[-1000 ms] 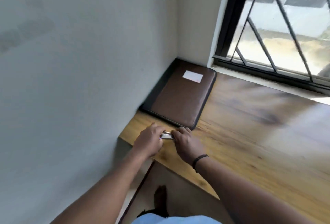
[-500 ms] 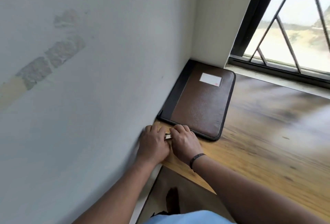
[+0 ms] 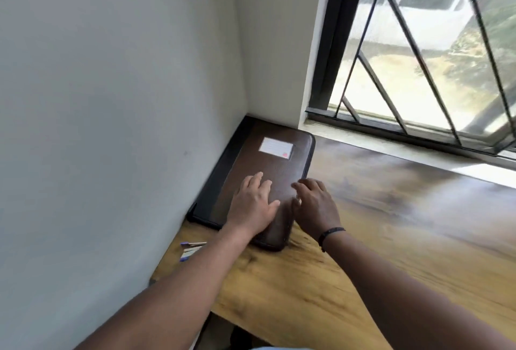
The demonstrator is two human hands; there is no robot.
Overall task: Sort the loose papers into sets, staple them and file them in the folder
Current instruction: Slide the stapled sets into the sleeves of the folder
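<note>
A closed brown folder [image 3: 275,165] with a white label and a black spine lies in the desk's far left corner against the wall. My left hand [image 3: 252,204] rests flat on its near half, fingers spread. My right hand [image 3: 314,204] sits at the folder's right edge with fingers loosely bent, holding nothing that I can see. A small stapler [image 3: 191,249], lying open in two arms with purple ends, sits on the desk by the wall, left of my left forearm. No loose papers are in view.
The wooden desk [image 3: 391,238] runs to the right under a barred window [image 3: 418,70]. A white wall bounds the desk on the left. The desk's near edge crosses under my forearms.
Both hands let go of the stapler, which now lies on the desk, and moved forward onto the folder. The camera has turned up and to the right.
</note>
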